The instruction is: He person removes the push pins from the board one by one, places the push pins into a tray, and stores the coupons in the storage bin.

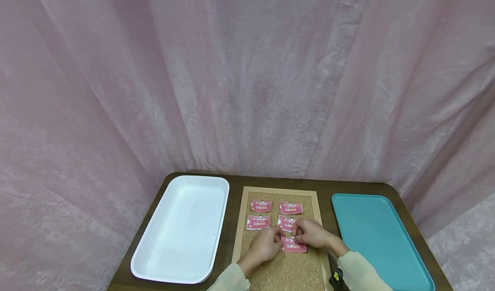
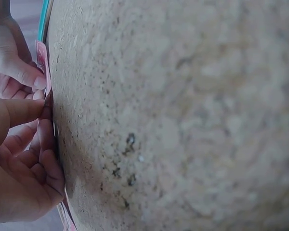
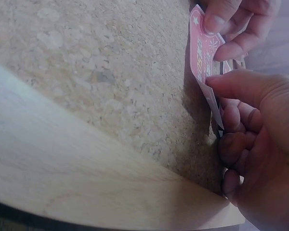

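Note:
A pink printed coupon lies lowest of the coupons on the framed cork board. At its upper left corner, the thumb and index finger of my left hand pinch the paper. My right hand holds the top edge between thumb and curled fingers, close beside the left. A small whitish bit shows at that edge by the right fingertips. In the right wrist view the coupon bends away from the cork, and the right thumb lies against it. The left wrist view shows the coupon edge-on.
Above are several more pink coupons fixed to the board in two columns; the right hand partly covers one. A white tray stands left of the board, a teal tray right, all on a dark table before a pink curtain.

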### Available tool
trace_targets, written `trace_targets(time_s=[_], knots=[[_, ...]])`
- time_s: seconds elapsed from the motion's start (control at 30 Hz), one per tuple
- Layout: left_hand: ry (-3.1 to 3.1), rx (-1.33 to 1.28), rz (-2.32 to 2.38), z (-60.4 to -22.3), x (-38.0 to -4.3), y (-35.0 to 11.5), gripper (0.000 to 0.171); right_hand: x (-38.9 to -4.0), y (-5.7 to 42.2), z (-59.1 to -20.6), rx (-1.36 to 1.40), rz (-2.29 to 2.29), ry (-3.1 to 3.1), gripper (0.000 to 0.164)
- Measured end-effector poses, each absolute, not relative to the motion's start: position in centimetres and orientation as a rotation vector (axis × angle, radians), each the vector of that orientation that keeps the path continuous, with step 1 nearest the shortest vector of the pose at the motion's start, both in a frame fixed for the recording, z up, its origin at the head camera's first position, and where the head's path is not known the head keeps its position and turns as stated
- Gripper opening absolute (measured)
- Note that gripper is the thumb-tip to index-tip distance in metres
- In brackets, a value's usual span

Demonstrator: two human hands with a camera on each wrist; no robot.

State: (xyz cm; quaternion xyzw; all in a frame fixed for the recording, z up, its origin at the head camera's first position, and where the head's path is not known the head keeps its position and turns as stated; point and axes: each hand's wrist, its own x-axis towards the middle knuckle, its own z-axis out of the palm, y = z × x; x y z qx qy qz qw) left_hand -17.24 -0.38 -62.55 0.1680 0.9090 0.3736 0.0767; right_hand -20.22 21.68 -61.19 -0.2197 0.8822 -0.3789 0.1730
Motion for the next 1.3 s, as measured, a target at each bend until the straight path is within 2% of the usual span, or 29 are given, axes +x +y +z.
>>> trace_targets(time_s=[1.3], knots=[[2.733,0.513,1.131,-62.44,-17.1,-0.51,0.015,-20.41,21.1,-61.52,-0.711,-0.81,2.66,0.017]])
